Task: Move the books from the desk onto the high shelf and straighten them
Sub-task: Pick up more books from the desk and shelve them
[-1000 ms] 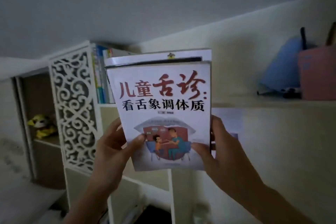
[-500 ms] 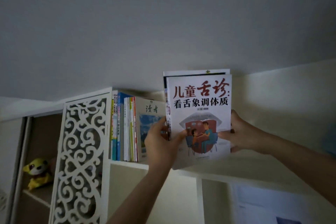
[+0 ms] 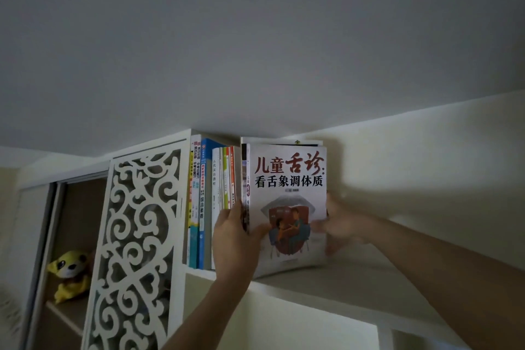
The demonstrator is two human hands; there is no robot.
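From the head camera, the high shelf (image 3: 335, 281) carries a row of upright books (image 3: 211, 202) at its left end, their spines facing out, just beside a white carved screen (image 3: 139, 247). To the right of that row stands a small stack of books (image 3: 287, 204), front cover outward, its lower edge on the shelf board. The left hand (image 3: 235, 239) grasps the stack at its spine side, thumb across the cover. The right hand (image 3: 341, 224) holds the opposite edge, blurred, fingers curled around it. In the open compartment left of the screen sits a yellow plush toy (image 3: 69, 273) on a lower board.
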